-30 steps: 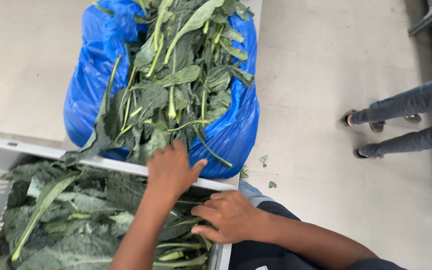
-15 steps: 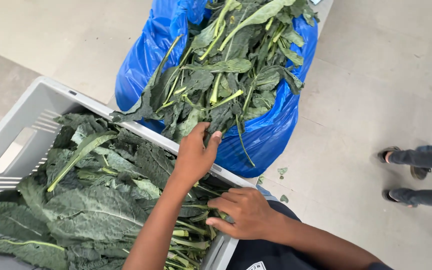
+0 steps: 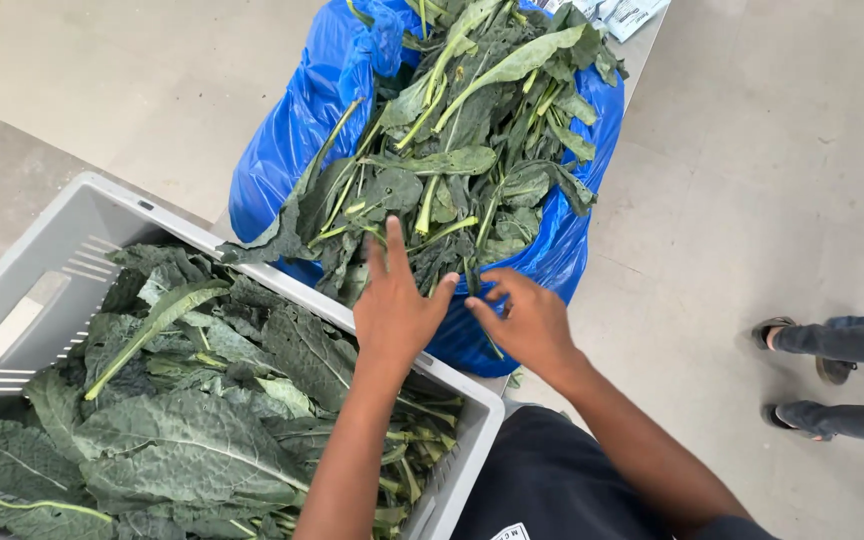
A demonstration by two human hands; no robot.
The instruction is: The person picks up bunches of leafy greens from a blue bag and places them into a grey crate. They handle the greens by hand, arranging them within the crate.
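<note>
A blue plastic bag stands on the floor, heaped with dark green kale leaves and pale stems. In front of it a grey plastic crate holds more large kale leaves. My left hand reaches over the crate's far rim, fingers spread and flat, touching leaves at the near edge of the bag's pile. Beside it, my right hand hovers at the bag's near side, fingers loosely curled by a leaf stem. I cannot see either hand gripping anything.
Grey concrete floor surrounds the bag and crate. Another person's feet in sandals and trouser legs show at the right edge. A white printed package lies behind the bag at the top.
Both hands have moved forward from over the crate to the bag's pile; the right hand rose from the crate's leaves. The view has shifted left and closer.
</note>
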